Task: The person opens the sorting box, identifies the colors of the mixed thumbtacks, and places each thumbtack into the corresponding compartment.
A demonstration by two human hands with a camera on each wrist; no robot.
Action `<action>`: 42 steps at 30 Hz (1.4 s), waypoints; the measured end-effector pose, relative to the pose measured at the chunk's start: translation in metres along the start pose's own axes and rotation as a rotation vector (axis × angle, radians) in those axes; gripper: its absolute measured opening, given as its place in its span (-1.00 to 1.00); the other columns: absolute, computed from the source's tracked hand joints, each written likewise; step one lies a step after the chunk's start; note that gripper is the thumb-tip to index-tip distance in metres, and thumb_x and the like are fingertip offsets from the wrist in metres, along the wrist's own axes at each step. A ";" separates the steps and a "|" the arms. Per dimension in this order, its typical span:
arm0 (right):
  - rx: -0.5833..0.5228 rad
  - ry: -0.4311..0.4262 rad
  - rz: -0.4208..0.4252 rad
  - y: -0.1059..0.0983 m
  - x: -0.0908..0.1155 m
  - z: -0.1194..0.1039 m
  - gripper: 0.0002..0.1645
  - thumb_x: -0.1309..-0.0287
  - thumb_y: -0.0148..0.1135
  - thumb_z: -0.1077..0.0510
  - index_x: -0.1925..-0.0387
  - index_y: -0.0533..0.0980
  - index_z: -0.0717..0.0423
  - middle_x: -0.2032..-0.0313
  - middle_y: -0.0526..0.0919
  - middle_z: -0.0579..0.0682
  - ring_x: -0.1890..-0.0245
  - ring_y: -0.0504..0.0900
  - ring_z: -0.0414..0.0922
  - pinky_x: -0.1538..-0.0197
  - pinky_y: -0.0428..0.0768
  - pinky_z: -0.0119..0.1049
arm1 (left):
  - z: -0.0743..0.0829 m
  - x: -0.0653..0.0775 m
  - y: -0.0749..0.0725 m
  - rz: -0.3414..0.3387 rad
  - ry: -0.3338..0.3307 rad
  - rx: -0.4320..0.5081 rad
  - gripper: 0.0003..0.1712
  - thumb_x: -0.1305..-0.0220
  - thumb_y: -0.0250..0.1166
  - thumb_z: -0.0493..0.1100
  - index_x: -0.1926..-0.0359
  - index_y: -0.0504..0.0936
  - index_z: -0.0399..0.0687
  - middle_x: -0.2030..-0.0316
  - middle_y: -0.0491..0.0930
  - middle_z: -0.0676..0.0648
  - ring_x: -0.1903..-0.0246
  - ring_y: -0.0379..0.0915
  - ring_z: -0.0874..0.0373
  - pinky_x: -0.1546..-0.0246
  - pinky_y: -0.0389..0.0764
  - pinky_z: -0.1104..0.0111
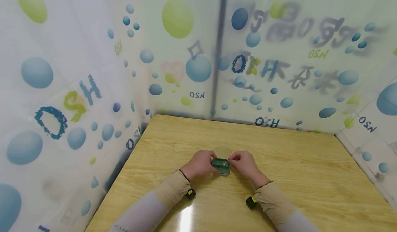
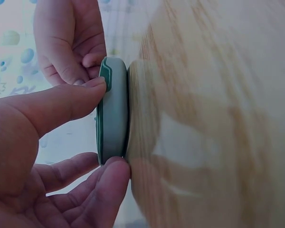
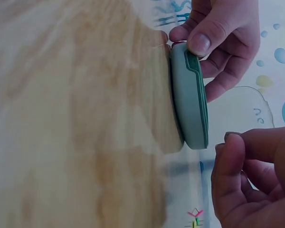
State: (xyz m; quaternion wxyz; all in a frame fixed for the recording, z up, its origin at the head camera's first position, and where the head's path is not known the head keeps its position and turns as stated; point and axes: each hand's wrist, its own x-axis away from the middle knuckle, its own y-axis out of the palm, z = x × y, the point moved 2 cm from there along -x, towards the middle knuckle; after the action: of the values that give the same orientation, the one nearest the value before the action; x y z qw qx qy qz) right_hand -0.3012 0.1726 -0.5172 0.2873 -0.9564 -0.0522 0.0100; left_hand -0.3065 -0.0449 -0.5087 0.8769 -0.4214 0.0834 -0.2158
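A small green pill box (image 1: 220, 167) with a divided tray rests on the wooden table, its clear lid (image 1: 222, 152) swung up behind it. One small orange pill (image 1: 224, 164) lies in a compartment. My left hand (image 1: 203, 163) grips the box by its left side, thumb on the near rim and fingers at the opposite edge; the left wrist view shows this green-edged side (image 2: 115, 111). My right hand (image 1: 245, 163) is at the box's right edge, thumb and forefinger tips together. In the right wrist view nothing shows between the fingertips (image 3: 233, 147).
The wooden table (image 1: 294, 177) extends around both hands. A printed curtain (image 1: 173, 52) with bubbles and letters hangs along the back and sides of the table. Black wrist cameras sit under both forearms, the right one (image 1: 251, 202) low over the tabletop.
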 end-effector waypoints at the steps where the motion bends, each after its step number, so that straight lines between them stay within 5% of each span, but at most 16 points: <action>1: 0.002 -0.001 0.009 -0.001 -0.001 0.000 -0.93 -0.32 0.42 0.28 0.31 0.76 0.19 0.54 0.69 -0.03 0.52 0.61 -0.18 0.36 0.58 -0.32 | 0.000 0.000 0.000 0.002 0.003 -0.001 -0.38 0.04 0.73 0.03 -0.03 0.73 -0.07 0.50 0.62 0.12 0.49 0.47 0.25 0.40 0.48 0.40; 10: -0.037 -0.003 0.107 -0.025 0.000 -0.007 -0.85 -0.36 0.38 0.29 0.09 0.71 0.28 0.29 0.78 0.16 0.41 0.72 -0.13 0.27 0.72 -0.25 | 0.001 0.002 -0.001 0.008 0.009 -0.003 -0.38 0.03 0.73 0.04 -0.04 0.73 -0.06 0.48 0.62 0.12 0.49 0.47 0.26 0.40 0.49 0.38; 20: 0.211 -0.074 0.232 -0.055 -0.003 0.000 -0.74 -0.38 0.34 0.29 -0.05 0.69 0.28 0.16 0.78 0.19 0.26 0.77 0.02 0.19 0.75 -0.14 | 0.001 0.004 0.000 0.000 0.008 0.005 -0.38 0.00 0.72 0.03 -0.07 0.73 -0.05 0.45 0.63 0.12 0.47 0.49 0.26 0.37 0.52 0.38; 27: 0.399 -0.110 0.111 -0.058 -0.004 0.002 -0.79 -0.35 0.36 0.33 0.01 0.71 0.27 0.11 0.77 0.22 0.11 0.75 0.15 -0.01 0.73 0.09 | 0.002 0.004 -0.001 0.002 0.011 0.010 -0.37 -0.01 0.72 0.02 -0.08 0.72 -0.07 0.45 0.64 0.11 0.48 0.49 0.25 0.38 0.52 0.38; 37: 0.446 -0.132 -0.064 -0.046 -0.003 0.007 -0.68 -0.33 0.31 0.37 -0.09 0.70 0.30 -0.04 0.72 0.27 0.08 0.76 0.15 0.02 0.74 0.02 | -0.001 0.003 -0.002 -0.001 0.003 0.013 -0.36 0.00 0.72 0.04 -0.09 0.72 -0.04 0.42 0.64 0.11 0.44 0.51 0.24 0.34 0.53 0.36; 42: 0.534 -0.203 -0.094 -0.042 -0.005 0.006 -0.68 -0.23 0.32 0.42 -0.01 0.73 0.29 0.08 0.73 0.21 0.12 0.74 0.11 0.02 0.72 0.05 | -0.002 0.003 -0.003 -0.001 -0.002 0.000 -0.35 0.00 0.72 0.05 -0.10 0.72 -0.03 0.39 0.65 0.11 0.41 0.51 0.25 0.31 0.54 0.35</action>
State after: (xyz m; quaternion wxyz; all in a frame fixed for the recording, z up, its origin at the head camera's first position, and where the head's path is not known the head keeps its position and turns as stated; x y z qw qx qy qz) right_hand -0.3106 0.2105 -0.4993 0.5225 -0.8374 -0.1205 0.1059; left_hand -0.3057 -0.0494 -0.5072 0.8769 -0.4216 0.0822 -0.2158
